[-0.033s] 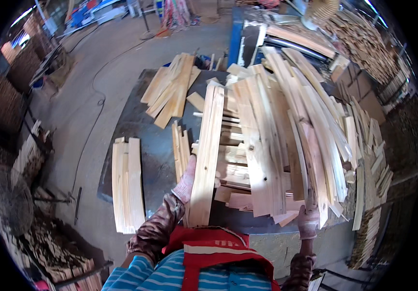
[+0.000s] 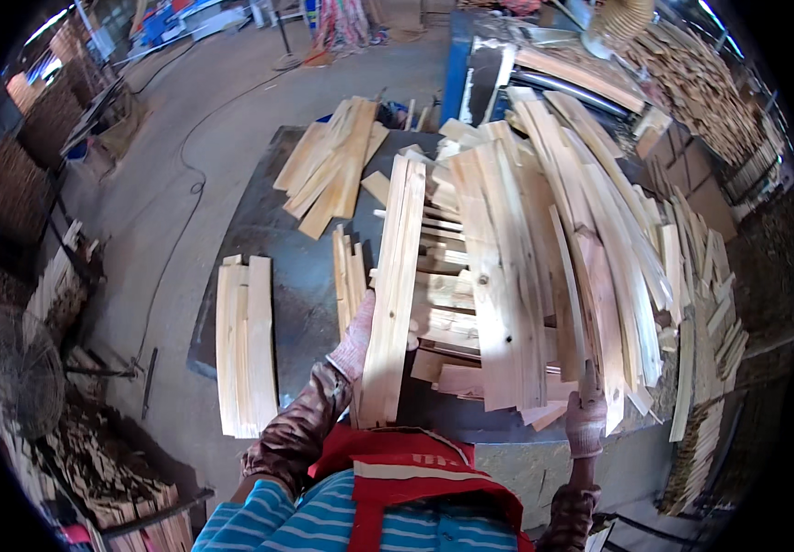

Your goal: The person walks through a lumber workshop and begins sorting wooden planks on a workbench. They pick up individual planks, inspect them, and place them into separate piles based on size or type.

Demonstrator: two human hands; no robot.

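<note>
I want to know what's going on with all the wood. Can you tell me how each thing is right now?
left hand: gloved, gripping a plank
plank: lifted, lengthwise away from the person
right hand: gloved, at the big pile's near edge
big pile: loose, boards crossing
neat stack: flat, at the table's left edge
far boards: flat, fanned out
fan: standing on the floor

Two gloved hands; one fan; planks uncountable.

Bright, even daylight across pale planks and grey tabletop, soft shadows underneath, sharp at centre, heavy fisheye bending and black vignette round the rim, far corners smeared.
</note>
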